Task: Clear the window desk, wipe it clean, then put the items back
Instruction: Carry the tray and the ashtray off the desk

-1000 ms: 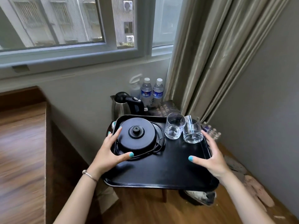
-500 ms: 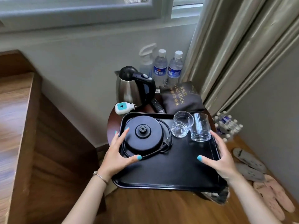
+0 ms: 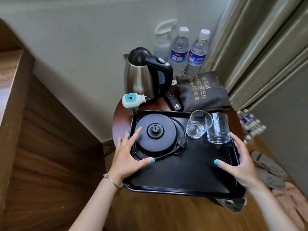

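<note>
A black tray (image 3: 191, 172) lies on a small round wooden table (image 3: 121, 124), its near edge overhanging. On the tray are a black kettle base (image 3: 156, 132) with its cord and two empty glasses (image 3: 198, 124) (image 3: 218, 129). My left hand (image 3: 126, 157) spreads over the tray's left rim, thumb on the tray, index finger over the base. My right hand (image 3: 241, 162) spreads at the right rim beside the second glass, thumb on the tray. Whether the fingers press the rim I cannot tell.
Behind the tray stand a steel kettle (image 3: 141, 77), a white plug-in device (image 3: 132, 100), a remote (image 3: 174, 100), a grey hair drier bag (image 3: 201, 90), two water bottles (image 3: 179, 49) and a spray bottle (image 3: 162, 39). The wooden desk (image 3: 10, 97) is left, the curtain (image 3: 258, 47) right, slippers (image 3: 266, 165) on the floor.
The tray has come down onto the round table in front of the kettle. My view has tilted down and closer. Both hands' fingers have spread wider at the rims.
</note>
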The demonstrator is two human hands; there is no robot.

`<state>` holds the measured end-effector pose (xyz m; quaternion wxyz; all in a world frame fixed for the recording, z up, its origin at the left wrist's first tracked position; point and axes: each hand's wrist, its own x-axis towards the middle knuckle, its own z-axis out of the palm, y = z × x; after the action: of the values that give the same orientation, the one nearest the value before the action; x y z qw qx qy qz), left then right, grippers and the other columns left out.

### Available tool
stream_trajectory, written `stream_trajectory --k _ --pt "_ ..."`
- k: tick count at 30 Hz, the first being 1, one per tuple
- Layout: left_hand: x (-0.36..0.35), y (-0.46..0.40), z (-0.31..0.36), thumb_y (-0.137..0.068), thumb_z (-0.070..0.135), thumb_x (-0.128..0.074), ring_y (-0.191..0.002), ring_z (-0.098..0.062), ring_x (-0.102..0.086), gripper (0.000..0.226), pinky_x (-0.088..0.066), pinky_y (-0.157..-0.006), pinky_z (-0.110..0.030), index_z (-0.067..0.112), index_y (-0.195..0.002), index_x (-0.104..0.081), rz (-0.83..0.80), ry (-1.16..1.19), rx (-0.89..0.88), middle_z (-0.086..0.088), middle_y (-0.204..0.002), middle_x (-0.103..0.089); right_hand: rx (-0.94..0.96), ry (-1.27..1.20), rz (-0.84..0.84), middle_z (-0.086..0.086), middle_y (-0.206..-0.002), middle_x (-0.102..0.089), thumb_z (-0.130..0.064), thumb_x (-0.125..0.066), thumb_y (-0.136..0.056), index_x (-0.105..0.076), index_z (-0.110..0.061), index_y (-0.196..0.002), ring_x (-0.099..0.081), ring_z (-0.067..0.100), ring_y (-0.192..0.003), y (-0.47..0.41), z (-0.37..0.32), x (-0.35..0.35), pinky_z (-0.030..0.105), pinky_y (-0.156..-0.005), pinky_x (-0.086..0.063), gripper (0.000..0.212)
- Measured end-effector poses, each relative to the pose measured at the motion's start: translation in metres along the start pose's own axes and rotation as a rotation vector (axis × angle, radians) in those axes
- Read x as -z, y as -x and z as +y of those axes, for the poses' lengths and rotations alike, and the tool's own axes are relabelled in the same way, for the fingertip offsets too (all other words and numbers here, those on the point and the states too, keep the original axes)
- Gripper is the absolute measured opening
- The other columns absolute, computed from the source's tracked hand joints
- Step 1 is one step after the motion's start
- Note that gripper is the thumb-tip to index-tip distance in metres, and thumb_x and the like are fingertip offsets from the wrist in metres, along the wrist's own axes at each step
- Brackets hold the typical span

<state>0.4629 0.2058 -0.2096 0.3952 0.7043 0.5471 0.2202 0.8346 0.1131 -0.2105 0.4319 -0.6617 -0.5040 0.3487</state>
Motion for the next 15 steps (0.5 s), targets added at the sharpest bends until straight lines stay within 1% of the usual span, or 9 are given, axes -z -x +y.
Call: stream_trajectory --k 2,3,4,6,10,13,15 --pt "0.001 -0.003 -0.001 -0.054 0.080 -0.066 -0.148 -0.012 0.011 0.105 0.008 -0.118 -0.035 0.065 -0.140 -0.009 0.003 -0.012 0.011 0.007 -0.160 -0.016 -0.036 0.029 -0.002 -0.020 -0.149 -0.043 -0.041 -0.089 -0.056 -0.037 -0.042 -0.147 -0.038 0.012 -0.141 -0.003 0.006 -0.001 0.039 -0.116 -0.032 0.104" --pt "0.002 -0.005 -0.001 -0.054 0.081 -0.065 -0.148 -0.009 0.010 0.104 0.009 -0.118 -0.033 0.065 -0.140 -0.009 0.012 -0.006 0.003 0.009 -0.160 -0.018 -0.053 0.050 -0.002 -0.020 -0.149 -0.043 -0.045 -0.089 -0.056 -0.035 -0.043 -0.148 -0.037 0.014 -0.142 -0.004 0.008 -0.002 0.046 -0.116 -0.032 0.107" --pt "0.003 -0.007 -0.002 -0.054 0.081 -0.065 -0.147 -0.006 0.009 0.104 0.010 -0.117 -0.032 0.064 -0.140 -0.009 0.023 0.005 -0.008 0.011 -0.159 -0.019 -0.064 0.071 0.001 -0.022 -0.149 -0.042 -0.049 -0.088 -0.055 -0.033 -0.043 -0.149 -0.035 0.016 -0.142 -0.005 0.009 -0.004 0.050 -0.116 -0.031 0.109" --pt "0.006 -0.009 -0.002 -0.055 0.081 -0.065 -0.147 -0.005 0.008 0.104 0.010 -0.117 -0.033 0.063 -0.141 -0.009 0.032 0.007 -0.020 0.013 -0.158 -0.020 -0.072 0.091 0.006 -0.022 -0.149 -0.041 -0.053 -0.087 -0.054 -0.032 -0.045 -0.149 -0.033 0.017 -0.143 -0.006 0.011 -0.007 0.051 -0.117 -0.029 0.111" --pt "0.007 -0.012 -0.002 -0.055 0.079 -0.065 -0.148 -0.010 0.009 0.104 0.010 -0.118 -0.036 0.065 -0.140 -0.007 0.012 -0.034 -0.002 0.011 -0.159 -0.017 -0.072 0.084 0.018 -0.013 -0.149 -0.043 -0.046 -0.087 -0.054 -0.034 -0.048 -0.147 -0.033 0.018 -0.143 -0.008 0.007 -0.009 0.054 -0.117 -0.028 0.107" --pt "0.006 -0.017 -0.003 -0.053 0.083 -0.062 -0.148 -0.015 0.011 0.105 0.010 -0.116 -0.034 0.066 -0.139 -0.005 -0.001 -0.057 0.025 0.006 -0.160 -0.016 -0.068 0.094 0.023 -0.012 -0.150 -0.040 -0.031 -0.090 -0.059 -0.035 -0.058 -0.140 -0.029 0.017 -0.145 -0.007 -0.001 -0.011 0.050 -0.119 -0.025 0.102" --pt "0.005 -0.019 -0.004 -0.052 0.085 -0.060 -0.148 -0.015 0.010 0.105 0.010 -0.115 -0.032 0.066 -0.139 -0.004 0.008 -0.086 0.019 0.005 -0.160 -0.018 -0.078 0.123 0.021 -0.012 -0.151 -0.038 -0.019 -0.092 -0.062 -0.033 -0.062 -0.138 -0.026 0.015 -0.145 -0.007 -0.005 -0.011 0.044 -0.120 -0.023 0.105"
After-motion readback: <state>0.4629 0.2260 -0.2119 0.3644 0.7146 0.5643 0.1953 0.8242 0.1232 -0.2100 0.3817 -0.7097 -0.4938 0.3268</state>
